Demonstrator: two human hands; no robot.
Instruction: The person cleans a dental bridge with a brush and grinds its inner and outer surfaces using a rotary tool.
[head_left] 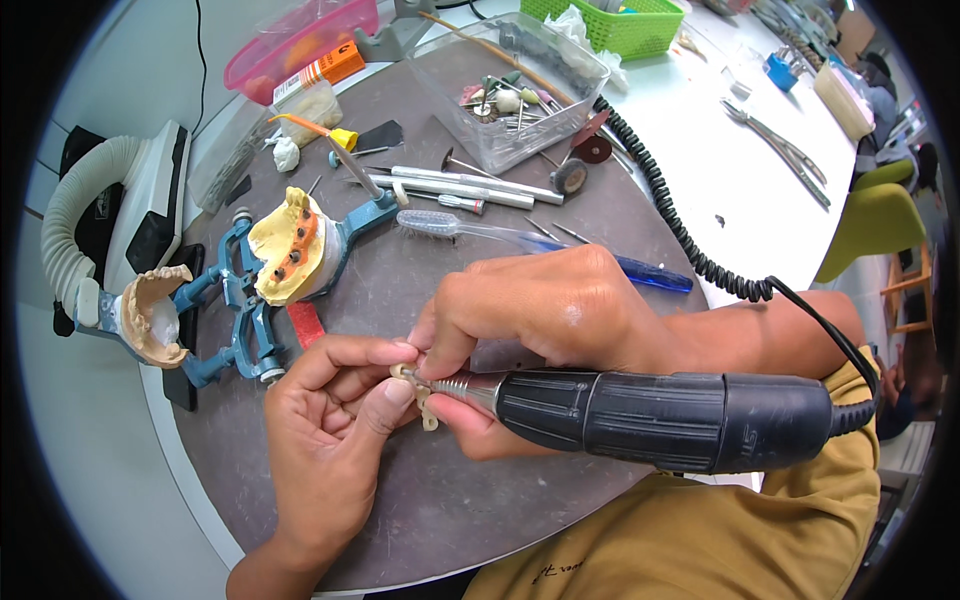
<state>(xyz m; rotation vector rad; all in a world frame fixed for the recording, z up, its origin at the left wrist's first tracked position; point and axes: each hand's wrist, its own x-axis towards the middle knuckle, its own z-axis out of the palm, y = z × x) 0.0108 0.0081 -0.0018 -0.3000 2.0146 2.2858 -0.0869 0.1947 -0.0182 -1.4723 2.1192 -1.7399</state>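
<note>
My left hand (335, 440) is closed, pinching a small cream-coloured dental piece with ring-like openings (429, 418) between thumb and fingers. My right hand (555, 310) is wrapped around the metal front of a black dental handpiece (665, 420), which lies level and points left. Its tip meets the dental piece between my fingertips, which partly hide the contact. Beyond my left hand stands a blue articulator (240, 285). It carries a yellow dental cast (285, 250) with a reddish gum strip and several dark posts, and a beige cast (152, 318).
A coiled black cord (665, 200) runs from the back to the handpiece. Metal instruments (470, 190) and a clear toothbrush (450, 224) lie beyond my hands. Farther back is a clear box (510, 130) of burs. A ribbed suction hose (75, 190) curves at left; pliers (780, 145) lie right.
</note>
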